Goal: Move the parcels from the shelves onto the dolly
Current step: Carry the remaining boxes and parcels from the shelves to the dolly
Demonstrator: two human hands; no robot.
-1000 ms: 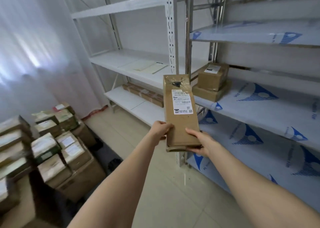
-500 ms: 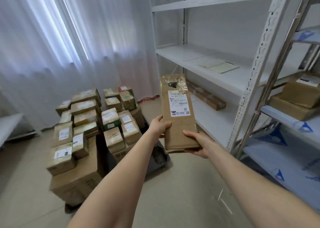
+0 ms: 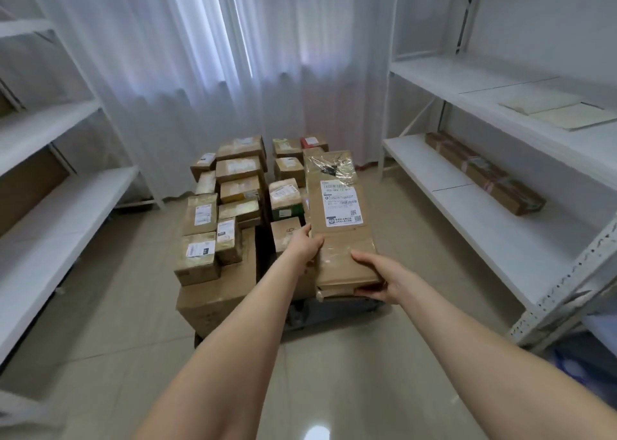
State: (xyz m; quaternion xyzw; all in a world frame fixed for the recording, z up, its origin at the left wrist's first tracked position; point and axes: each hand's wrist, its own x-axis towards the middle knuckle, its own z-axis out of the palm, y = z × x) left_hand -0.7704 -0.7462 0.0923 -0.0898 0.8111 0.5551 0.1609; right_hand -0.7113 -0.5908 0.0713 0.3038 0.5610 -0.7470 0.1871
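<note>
Holding a long parcel (image 3: 337, 219) by its near end, head view: the left hand (image 3: 305, 244) grips the left edge and the right hand (image 3: 384, 277) cups the near right corner. Its long axis points away from the person, above the dolly (image 3: 310, 316). The stacked parcels (image 3: 233, 185) lie nearer the left hand.

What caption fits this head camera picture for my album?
Left hand and right hand hold a long brown cardboard parcel in front of a dolly piled with labelled brown boxes.
</note>
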